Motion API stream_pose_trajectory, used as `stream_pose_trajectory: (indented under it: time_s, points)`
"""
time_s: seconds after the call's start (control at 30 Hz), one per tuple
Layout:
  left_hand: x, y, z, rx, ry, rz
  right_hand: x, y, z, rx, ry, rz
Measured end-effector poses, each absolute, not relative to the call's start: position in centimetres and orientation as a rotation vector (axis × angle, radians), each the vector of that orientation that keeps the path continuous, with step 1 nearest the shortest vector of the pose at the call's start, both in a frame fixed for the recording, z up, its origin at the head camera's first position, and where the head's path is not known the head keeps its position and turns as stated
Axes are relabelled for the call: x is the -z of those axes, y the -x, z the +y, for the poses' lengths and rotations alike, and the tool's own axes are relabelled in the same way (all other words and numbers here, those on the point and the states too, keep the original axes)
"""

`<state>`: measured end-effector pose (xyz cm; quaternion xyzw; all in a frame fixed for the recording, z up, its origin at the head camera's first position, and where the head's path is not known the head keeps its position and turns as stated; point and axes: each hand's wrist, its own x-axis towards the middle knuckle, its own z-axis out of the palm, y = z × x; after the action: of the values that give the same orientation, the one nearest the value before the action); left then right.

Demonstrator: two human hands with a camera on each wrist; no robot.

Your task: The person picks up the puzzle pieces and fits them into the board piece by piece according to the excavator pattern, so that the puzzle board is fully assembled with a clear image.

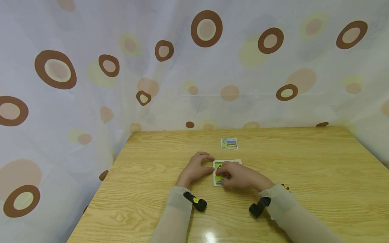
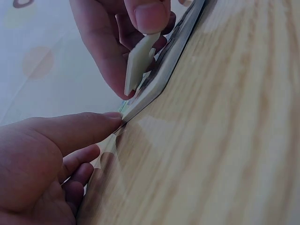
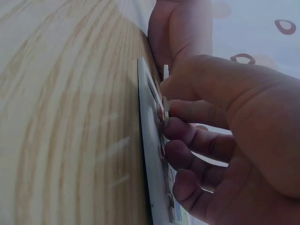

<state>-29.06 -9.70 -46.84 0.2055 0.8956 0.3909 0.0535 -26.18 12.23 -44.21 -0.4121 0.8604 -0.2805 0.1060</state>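
A small jigsaw puzzle with a pale raised border (image 1: 214, 182) lies flat on the table, its green picture partly covered by my right hand (image 1: 241, 175). Between thumb and fingers that hand pinches a puzzle piece (image 2: 139, 65), its pale edge tilted up from the puzzle in the left wrist view. The same piece (image 3: 166, 72) shows edge-on in the right wrist view. My left hand (image 1: 196, 169) lies at the puzzle's left side, fingers loosely bent and apart. Its thumb tip touches the puzzle's near corner in the left wrist view.
A square picture card (image 1: 229, 143) with a digger on green lies behind the puzzle. Close by my right sleeve, a small red and dark thing (image 1: 285, 187) is mostly hidden. A patterned curtain (image 1: 212, 67) hangs behind the wooden table (image 1: 319, 168).
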Motion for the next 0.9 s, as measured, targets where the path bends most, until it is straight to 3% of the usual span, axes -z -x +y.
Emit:
stream_pose_trajectory:
  time_s: [0.9]
  points:
    - [46.86,29.04,-9.62,-1.181,-0.604,2.717,43.25,25.55,12.40,0.776,1.205,2.540]
